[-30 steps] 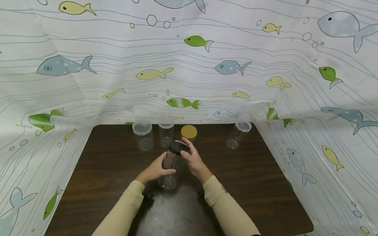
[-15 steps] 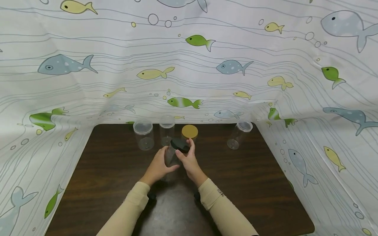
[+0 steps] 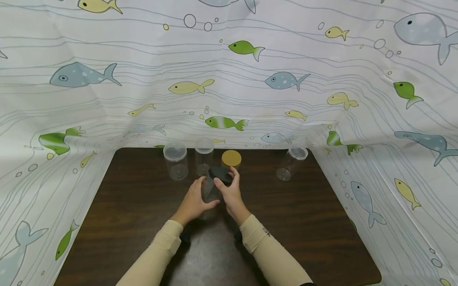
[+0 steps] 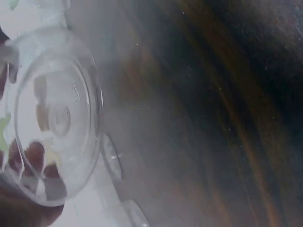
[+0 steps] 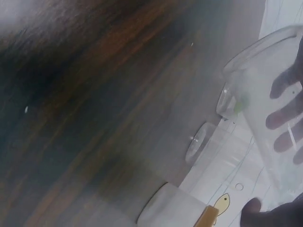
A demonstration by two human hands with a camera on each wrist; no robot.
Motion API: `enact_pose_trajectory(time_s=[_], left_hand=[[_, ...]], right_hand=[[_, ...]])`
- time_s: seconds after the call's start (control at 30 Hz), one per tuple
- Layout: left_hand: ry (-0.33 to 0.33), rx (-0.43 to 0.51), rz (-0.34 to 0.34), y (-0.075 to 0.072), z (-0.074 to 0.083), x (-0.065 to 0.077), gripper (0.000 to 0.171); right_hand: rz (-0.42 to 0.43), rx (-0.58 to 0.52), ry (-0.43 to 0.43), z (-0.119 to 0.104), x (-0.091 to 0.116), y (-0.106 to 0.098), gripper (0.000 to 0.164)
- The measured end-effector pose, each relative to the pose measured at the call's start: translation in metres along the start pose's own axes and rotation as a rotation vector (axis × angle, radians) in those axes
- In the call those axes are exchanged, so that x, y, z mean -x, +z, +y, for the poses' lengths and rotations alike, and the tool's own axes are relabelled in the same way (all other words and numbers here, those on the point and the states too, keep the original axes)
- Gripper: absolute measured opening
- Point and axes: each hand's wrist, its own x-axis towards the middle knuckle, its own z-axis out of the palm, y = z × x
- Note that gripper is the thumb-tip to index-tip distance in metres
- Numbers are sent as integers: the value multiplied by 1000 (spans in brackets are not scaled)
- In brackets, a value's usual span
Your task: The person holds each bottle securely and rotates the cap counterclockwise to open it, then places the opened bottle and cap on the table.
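A clear jar (image 3: 210, 191) with a black lid (image 3: 220, 174) is held over the middle of the table, leaning slightly. My left hand (image 3: 194, 201) grips the jar's body, its thumb across the near side. Fingers and thumb of my right hand (image 3: 232, 195) are curled round the black lid. In the left wrist view the jar's round bottom (image 4: 92, 109) faces the camera, raised above the tabletop. The jar's wall (image 5: 258, 80) fills the right edge of the right wrist view, with fingers showing through it.
Behind the hands stand two clear jars with pale lids (image 3: 175, 153) (image 3: 204, 147) and one with a yellow lid (image 3: 231, 158). Another clear jar (image 3: 291, 161) stands at the back right. A fish-print sheet (image 3: 229, 79) encloses the dark wooden table (image 3: 304, 230).
Both hands have raised the jar and moved it slightly away toward the back jars, tilting it. The right hand has shifted its hold on the lid. Over the last half second little differs.
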Motion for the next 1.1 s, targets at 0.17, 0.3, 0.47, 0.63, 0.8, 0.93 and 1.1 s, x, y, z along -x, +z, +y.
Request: enact_pose_trajectory(time_s=[0.17,0.3,0.47,0.63,0.8,0.93,1.1], left_hand=[[-83,238,-131,-7,-4,-1,88],[-68,517,-261,-13,-8,0,71],[-45,820,-403,-16,-14,3,60],[-78,886,-434,-14,-19,4,58],[-54,723,-304,-15,-16,2,68],[-88,369,-156,-15,-10,0,82],[-52,-62,-32,-10,-2,1,98]], right_hand=[[-93,-110,-36,-2,-1,-5,91],[-134,-182,-17,-1,-2,-9,78],[-201,-235,-16,0,-2,-9,70],[-244,-269,-25,0,-1,-9,64],[-285,-231,-2,0,0,-8,61],[-243,-156,6,3,-1,-6,70],[-107,-40,14,3,-2,-2,94]])
